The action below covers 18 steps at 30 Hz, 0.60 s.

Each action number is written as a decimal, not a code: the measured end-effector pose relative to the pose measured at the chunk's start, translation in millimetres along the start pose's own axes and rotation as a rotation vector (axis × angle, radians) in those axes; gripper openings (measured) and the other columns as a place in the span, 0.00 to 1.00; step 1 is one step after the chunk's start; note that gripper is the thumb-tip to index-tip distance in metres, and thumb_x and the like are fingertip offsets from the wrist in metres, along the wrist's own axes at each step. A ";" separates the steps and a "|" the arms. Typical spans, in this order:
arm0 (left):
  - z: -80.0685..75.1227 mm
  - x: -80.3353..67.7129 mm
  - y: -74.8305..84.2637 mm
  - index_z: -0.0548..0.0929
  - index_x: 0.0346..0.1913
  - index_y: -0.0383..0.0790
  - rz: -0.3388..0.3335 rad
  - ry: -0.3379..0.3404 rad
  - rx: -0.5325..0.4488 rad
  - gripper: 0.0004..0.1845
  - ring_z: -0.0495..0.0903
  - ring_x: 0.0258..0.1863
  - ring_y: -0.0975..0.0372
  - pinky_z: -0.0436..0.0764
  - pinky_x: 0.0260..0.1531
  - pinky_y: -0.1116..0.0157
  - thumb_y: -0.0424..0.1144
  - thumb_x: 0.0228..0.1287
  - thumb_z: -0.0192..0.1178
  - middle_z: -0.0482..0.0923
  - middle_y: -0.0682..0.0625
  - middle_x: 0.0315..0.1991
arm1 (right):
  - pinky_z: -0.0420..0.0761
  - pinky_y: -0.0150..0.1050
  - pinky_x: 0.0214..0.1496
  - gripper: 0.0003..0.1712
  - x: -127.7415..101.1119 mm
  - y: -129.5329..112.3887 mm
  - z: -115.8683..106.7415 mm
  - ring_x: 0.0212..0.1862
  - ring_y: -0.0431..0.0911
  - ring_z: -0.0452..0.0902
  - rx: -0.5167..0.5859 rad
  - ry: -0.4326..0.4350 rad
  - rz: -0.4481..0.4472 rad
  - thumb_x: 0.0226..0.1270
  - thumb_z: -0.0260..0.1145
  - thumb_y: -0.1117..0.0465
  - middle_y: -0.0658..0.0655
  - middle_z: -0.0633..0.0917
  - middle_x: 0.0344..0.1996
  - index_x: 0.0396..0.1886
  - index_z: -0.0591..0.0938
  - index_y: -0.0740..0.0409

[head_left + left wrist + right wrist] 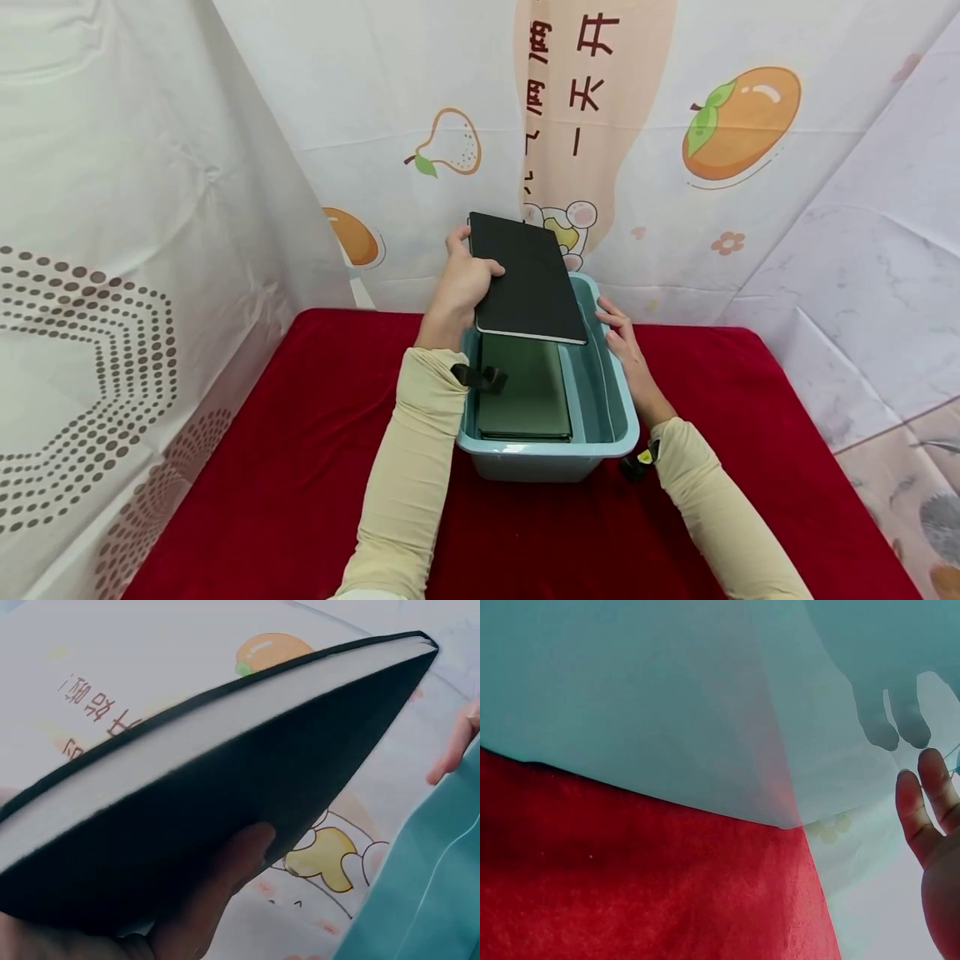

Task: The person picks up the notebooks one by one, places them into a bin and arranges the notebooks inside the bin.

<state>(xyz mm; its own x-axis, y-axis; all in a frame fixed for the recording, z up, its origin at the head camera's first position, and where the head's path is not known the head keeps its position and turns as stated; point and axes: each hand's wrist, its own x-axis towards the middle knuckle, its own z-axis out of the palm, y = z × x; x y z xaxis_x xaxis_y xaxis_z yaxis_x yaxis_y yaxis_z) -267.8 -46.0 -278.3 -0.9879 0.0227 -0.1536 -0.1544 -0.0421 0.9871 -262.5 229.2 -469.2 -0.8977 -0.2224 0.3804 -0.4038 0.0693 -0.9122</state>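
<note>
In the head view my left hand [461, 290] grips a black notebook [528, 279] by its left edge, thumb on the top cover. The notebook is tilted above a light blue plastic bin [536, 468]. The left wrist view shows the white page edges of that notebook [225, 742] between dark covers. Inside the bin, on its left side, lie dark green notebooks [523, 392], partly hidden by the black one. My right hand [630, 354] rests at the bin's right rim. Its fingers [912, 814] look fairly straight beside the outer wall in the right wrist view.
The bin stands on a table covered with red cloth [322, 433]. Behind it hangs a white curtain [360, 100] printed with fruit and lettering. Patterned white fabric [67, 350] hangs along the left, and more covers the right. A narrow trough [588, 392] shows along the bin's right side.
</note>
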 end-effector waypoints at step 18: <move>24.1 13.0 -27.4 0.48 0.75 0.52 -0.033 0.014 0.126 0.40 0.73 0.61 0.46 0.76 0.60 0.49 0.25 0.64 0.51 0.63 0.38 0.69 | 0.72 0.26 0.65 0.28 3.7 -5.9 -10.5 0.81 0.48 0.49 -0.057 -0.033 0.025 0.83 0.48 0.58 0.52 0.54 0.82 0.76 0.62 0.62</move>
<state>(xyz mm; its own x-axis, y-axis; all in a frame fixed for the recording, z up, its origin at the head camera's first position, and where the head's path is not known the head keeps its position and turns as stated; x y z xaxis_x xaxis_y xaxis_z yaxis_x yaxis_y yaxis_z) -276.1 -20.5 -306.2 -0.9825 0.0078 -0.1862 -0.1849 0.0845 0.9791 -265.2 238.3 -460.9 -0.9015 -0.2521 0.3517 -0.3917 0.1299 -0.9109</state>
